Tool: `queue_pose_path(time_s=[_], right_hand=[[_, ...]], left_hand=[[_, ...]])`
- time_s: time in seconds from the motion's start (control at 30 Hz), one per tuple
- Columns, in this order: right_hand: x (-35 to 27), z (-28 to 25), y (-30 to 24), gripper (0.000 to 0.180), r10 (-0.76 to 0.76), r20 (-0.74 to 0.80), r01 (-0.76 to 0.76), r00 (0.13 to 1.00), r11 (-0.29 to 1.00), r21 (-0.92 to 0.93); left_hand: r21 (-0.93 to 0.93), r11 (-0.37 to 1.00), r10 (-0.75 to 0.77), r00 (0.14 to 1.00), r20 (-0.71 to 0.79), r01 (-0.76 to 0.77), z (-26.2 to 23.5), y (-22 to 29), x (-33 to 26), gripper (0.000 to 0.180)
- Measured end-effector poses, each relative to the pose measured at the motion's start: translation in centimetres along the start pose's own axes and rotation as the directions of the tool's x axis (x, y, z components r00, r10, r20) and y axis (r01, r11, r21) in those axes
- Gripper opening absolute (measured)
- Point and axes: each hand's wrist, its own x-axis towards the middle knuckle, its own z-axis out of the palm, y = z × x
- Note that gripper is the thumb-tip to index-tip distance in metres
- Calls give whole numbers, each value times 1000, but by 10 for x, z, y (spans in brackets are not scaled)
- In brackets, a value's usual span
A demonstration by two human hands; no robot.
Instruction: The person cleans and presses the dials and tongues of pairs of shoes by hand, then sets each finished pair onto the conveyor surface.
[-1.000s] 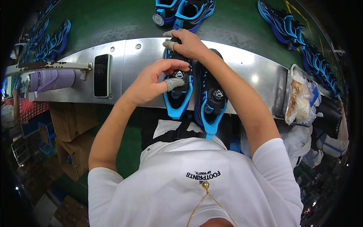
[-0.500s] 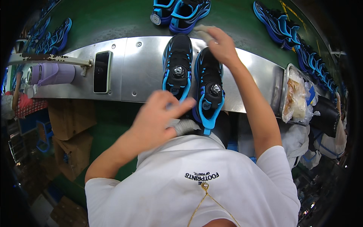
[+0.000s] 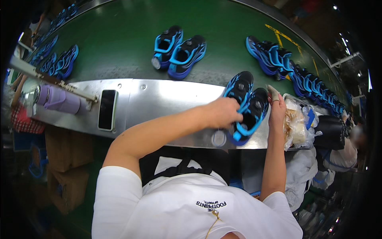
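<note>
1. My left fingers [image 3: 237, 116], curled closed, are gripping the left shoe [image 3: 240, 83].
2. My right fingers [image 3: 273, 93], nearly straight, are flanking the right shoe [image 3: 259, 99], contact unclear.
3. The counter [image 3: 167, 97] is extending beneath my fingers.

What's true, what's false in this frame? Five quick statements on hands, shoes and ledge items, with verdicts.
1. The left hand holds a black-and-blue shoe pair. True.
2. The right hand has only bare fingers. False: the right hand wears a pale finger cover.
3. More shoes stand on the green surface. True.
4. The phone lies left of the purple bottle. False: the phone lies right of the purple bottle.
5. The phone lies on the metal ledge. True.
</note>
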Motion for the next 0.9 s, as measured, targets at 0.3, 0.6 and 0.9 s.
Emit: queue_pose_path(time_s=[0.3, 0.6, 0.9], right_hand=[[45, -38, -1, 32, -20, 28, 28, 999, 952, -304], [186, -45, -27, 78, -8, 236, 234, 972, 180, -955], [206, -26, -3, 48, 63, 374, 350, 925, 235, -907]], left_hand=[[372, 722, -509, 812, -286, 583, -100, -123, -56, 34], [569, 542, -317, 778, -543, 618, -140, -134, -106, 50], [-464, 524, -834, 542, -107, 715, -46, -14, -112, 32]])
